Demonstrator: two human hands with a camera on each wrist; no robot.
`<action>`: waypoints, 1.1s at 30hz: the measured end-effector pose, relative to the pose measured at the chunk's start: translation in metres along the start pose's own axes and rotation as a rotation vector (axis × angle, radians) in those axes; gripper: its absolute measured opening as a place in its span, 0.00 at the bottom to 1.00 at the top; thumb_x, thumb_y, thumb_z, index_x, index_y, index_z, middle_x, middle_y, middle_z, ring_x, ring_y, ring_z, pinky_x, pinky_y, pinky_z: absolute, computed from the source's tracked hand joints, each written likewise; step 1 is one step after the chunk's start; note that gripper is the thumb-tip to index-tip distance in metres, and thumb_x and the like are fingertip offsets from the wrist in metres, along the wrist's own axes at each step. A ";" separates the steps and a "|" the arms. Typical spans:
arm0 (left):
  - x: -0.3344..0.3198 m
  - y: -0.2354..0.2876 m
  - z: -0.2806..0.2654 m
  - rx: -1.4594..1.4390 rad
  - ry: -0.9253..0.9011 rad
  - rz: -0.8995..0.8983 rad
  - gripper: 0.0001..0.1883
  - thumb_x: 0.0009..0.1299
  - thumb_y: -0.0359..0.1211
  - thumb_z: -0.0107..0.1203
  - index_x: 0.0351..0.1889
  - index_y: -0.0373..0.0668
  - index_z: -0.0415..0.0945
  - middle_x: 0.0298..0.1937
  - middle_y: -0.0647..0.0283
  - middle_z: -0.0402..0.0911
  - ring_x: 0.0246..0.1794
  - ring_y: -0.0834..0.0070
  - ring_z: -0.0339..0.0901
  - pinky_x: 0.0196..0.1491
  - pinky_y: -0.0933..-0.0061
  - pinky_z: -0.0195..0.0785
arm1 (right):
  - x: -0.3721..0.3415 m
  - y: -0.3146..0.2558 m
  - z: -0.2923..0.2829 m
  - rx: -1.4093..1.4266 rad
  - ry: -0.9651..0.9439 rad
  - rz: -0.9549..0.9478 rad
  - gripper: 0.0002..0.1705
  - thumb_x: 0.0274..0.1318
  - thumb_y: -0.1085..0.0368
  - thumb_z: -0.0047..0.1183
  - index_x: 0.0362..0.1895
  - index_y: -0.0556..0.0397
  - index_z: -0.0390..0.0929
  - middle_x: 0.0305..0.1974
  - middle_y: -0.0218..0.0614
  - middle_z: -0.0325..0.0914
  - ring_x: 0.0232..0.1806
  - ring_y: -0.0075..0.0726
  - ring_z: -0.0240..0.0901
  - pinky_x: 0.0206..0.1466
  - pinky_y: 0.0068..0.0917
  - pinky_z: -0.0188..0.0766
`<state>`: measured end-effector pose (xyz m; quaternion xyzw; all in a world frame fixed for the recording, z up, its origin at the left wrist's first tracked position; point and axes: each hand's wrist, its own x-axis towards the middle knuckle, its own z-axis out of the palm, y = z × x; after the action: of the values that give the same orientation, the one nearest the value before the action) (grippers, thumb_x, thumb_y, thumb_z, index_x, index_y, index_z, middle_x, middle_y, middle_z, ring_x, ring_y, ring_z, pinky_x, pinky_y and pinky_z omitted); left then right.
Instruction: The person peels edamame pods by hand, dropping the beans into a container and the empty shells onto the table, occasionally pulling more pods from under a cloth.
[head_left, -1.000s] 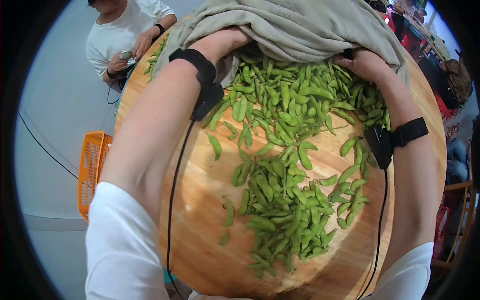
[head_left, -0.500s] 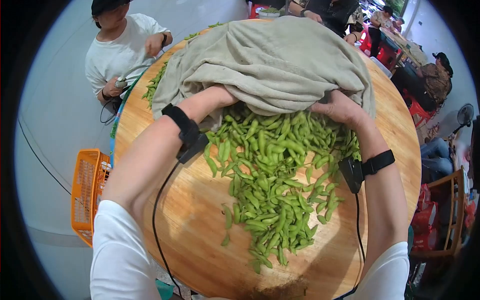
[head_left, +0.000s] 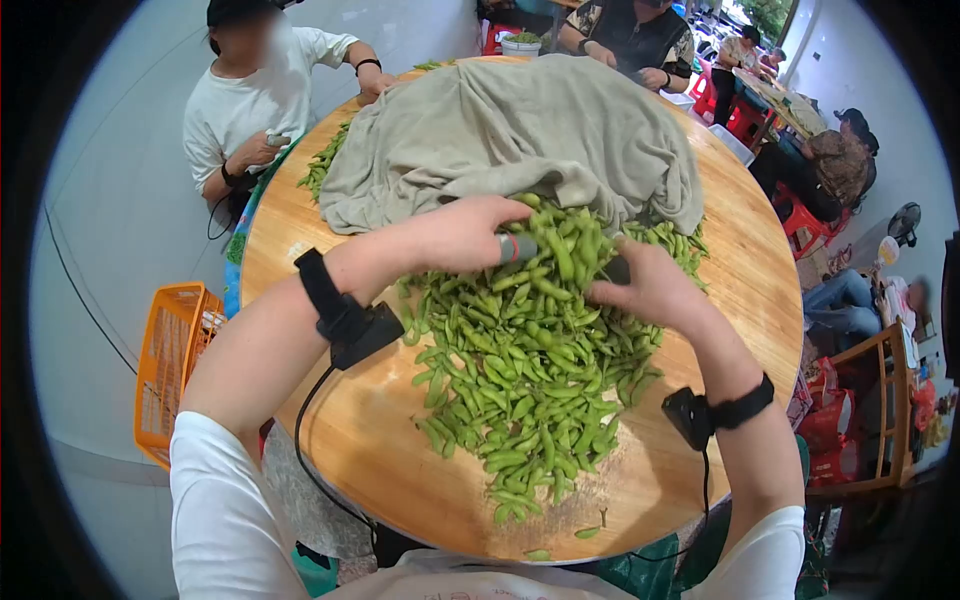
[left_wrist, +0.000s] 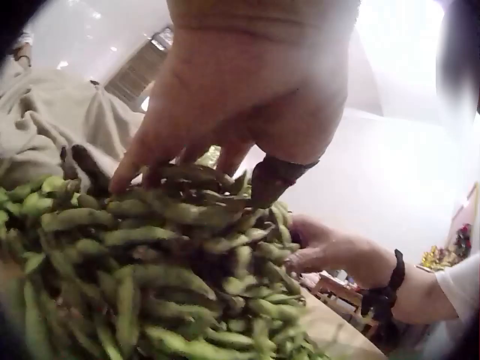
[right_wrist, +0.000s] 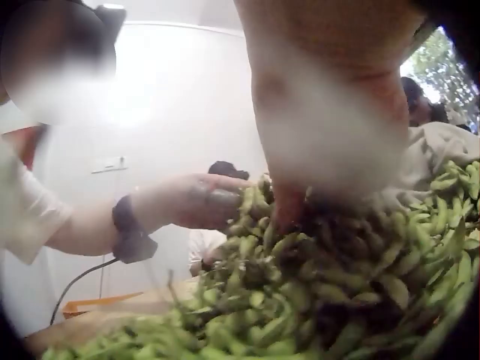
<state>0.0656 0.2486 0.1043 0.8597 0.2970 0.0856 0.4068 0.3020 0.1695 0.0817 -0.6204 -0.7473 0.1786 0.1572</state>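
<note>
Green bean pods (head_left: 545, 340) lie heaped on the round wooden table (head_left: 380, 400), below a grey-green cloth (head_left: 520, 120). My left hand (head_left: 470, 235), a grey band with a red mark on its thumb, grips a raised clump of pods from the left. From the right, my right hand (head_left: 650, 285) holds the same clump, with something dark at its fingers. The left wrist view shows the left hand (left_wrist: 240, 97) with its fingers sunk among pods. In the right wrist view the right hand (right_wrist: 330, 142) reaches down into them, fingertips hidden.
An orange basket (head_left: 170, 370) stands left of the table. A person in a white shirt (head_left: 255, 110) is at the back left, another person (head_left: 640, 45) at the far edge. A white bucket (head_left: 521, 44) is behind the table. More pods (head_left: 325, 165) lie left of the cloth.
Both hands have come out from under the cloth's near edge towards me, bringing pods together between them. The pod heap in front is larger, and the cloth's near edge lies folded back.
</note>
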 end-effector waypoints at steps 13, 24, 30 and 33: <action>-0.161 0.031 0.130 0.576 -0.150 0.485 0.36 0.58 0.41 0.57 0.65 0.54 0.55 0.70 0.50 0.39 0.70 0.49 0.38 0.59 0.27 0.36 | -0.171 -0.084 0.081 -0.377 0.124 -0.152 0.33 0.50 0.55 0.53 0.60 0.50 0.59 0.49 0.47 0.66 0.15 0.40 0.71 0.14 0.30 0.67; -0.083 -0.035 0.112 0.824 -0.176 0.461 0.27 0.66 0.40 0.47 0.64 0.67 0.56 0.70 0.68 0.49 0.71 0.65 0.40 0.58 0.25 0.38 | -0.100 -0.045 0.099 -0.499 0.153 -0.182 0.27 0.51 0.55 0.51 0.54 0.50 0.62 0.40 0.41 0.66 0.19 0.39 0.72 0.18 0.33 0.68; -0.088 -0.003 0.081 0.667 -0.309 0.398 0.24 0.64 0.36 0.49 0.60 0.60 0.63 0.71 0.63 0.45 0.71 0.61 0.41 0.59 0.26 0.38 | -0.106 -0.068 0.054 -0.141 0.095 -0.073 0.25 0.50 0.60 0.53 0.52 0.53 0.65 0.43 0.47 0.72 0.37 0.54 0.73 0.39 0.41 0.70; -0.100 -0.011 0.071 0.610 -0.144 0.498 0.21 0.61 0.31 0.51 0.55 0.50 0.69 0.67 0.55 0.51 0.66 0.56 0.52 0.60 0.37 0.48 | -0.134 -0.060 0.041 0.145 0.150 0.363 0.24 0.51 0.63 0.52 0.52 0.56 0.64 0.40 0.53 0.73 0.38 0.55 0.72 0.40 0.42 0.69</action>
<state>0.0078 0.1501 0.0585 0.9905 0.0621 0.0287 0.1193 0.2554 0.0248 0.0715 -0.7436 -0.5946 0.2107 0.2217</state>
